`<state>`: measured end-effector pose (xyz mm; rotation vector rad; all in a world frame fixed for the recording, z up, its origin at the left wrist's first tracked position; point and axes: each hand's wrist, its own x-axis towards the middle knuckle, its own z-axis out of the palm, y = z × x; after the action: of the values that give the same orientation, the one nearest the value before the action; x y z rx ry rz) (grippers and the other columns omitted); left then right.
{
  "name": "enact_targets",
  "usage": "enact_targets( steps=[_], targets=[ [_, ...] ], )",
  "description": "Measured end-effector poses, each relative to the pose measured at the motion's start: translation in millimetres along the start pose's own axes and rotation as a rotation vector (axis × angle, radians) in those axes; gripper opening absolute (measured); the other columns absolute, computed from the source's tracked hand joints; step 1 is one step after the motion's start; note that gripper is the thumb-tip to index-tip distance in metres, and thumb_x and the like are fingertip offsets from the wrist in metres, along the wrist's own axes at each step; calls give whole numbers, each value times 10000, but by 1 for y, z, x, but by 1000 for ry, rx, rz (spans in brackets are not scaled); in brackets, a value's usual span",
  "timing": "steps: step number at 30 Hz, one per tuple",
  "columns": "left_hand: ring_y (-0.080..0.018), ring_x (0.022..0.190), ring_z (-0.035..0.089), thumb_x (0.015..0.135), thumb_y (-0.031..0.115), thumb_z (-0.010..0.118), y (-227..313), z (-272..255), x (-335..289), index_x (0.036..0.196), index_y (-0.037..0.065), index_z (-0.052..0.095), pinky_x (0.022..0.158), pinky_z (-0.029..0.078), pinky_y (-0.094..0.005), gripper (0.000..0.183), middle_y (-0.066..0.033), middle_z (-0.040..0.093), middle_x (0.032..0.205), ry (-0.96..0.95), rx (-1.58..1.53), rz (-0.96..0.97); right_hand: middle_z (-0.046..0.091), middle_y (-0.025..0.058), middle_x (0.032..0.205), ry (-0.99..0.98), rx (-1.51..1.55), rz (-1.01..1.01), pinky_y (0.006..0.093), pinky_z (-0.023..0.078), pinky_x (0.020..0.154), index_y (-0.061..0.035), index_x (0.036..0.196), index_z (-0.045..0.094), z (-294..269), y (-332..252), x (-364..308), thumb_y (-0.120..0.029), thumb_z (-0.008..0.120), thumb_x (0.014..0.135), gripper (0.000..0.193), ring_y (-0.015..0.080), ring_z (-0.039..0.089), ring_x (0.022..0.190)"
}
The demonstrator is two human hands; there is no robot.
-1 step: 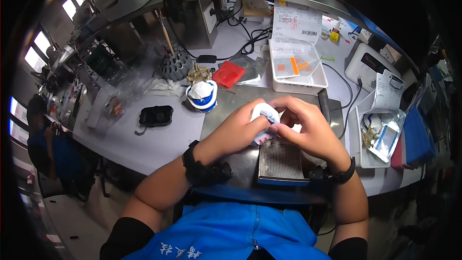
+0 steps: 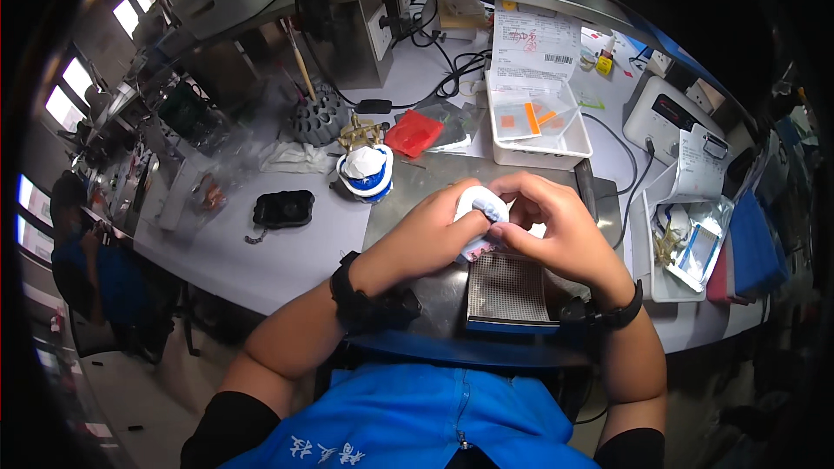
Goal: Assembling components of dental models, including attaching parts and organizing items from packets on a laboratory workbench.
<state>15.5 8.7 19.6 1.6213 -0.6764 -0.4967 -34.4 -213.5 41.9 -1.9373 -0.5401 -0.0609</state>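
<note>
Above the bench in front of me, a dental cast (image 2: 487, 201) is held between both hands. It is whitish, with grey-blue teeth along its arch and a pink part with red spots at its lower end. My left hand (image 2: 441, 224) wraps round its left side, with the thumb lying across the teeth. From the right, my right hand (image 2: 549, 224) closes on the cast's edge, its thumb against the teeth and its index finger arched above. Its other fingers are partly hidden, so anything small between them does not show. Just below the hands lies a perforated metal grate (image 2: 506, 288).
A brass articulator (image 2: 360, 133) carries a white and blue cast (image 2: 365, 175) at the left. Nearby are a black case (image 2: 284, 208), a grey tool holder (image 2: 316, 119) and a red packet (image 2: 413, 133). White trays (image 2: 540, 155) stand behind and to the right, near a white device (image 2: 669, 117) with cables.
The cast has tilted very slightly in my hands, and its pink, red-spotted part shows a little more. Both hands keep their hold.
</note>
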Motion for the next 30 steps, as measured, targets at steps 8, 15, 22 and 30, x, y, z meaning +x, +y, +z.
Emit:
enact_targets(
  steps=[8,15,22,30],
  targets=[
    [-342,1497,418,728,232,933,54,-103,-28,1429,127,600,1256,301,-497,783,-116,490,1568,40,1182,202,684,40,847,136,524,470,226,432,484,1,1075,652,-26,4,-7,-206,746,983,245,64,578,572],
    [-370,1485,417,698,223,955,30,-144,-18,1474,115,552,1263,289,-490,881,-122,476,1595,-134,1308,127,653,36,808,118,903,535,218,429,469,-3,1057,648,-31,3,-10,-263,690,1022,265,64,546,542],
    [-310,1309,539,896,377,827,18,-146,-15,1403,54,489,1141,417,-395,690,-176,588,1314,136,923,202,664,43,825,138,971,508,218,482,481,8,1091,663,-34,14,-8,-245,675,1038,259,74,575,564],
    [-214,1111,611,893,502,854,40,-54,-10,1364,19,440,1004,504,-370,791,-136,598,1229,357,449,345,702,53,927,174,737,447,224,545,568,5,1277,667,-28,0,-4,-250,700,1022,363,111,682,648]
  ],
)
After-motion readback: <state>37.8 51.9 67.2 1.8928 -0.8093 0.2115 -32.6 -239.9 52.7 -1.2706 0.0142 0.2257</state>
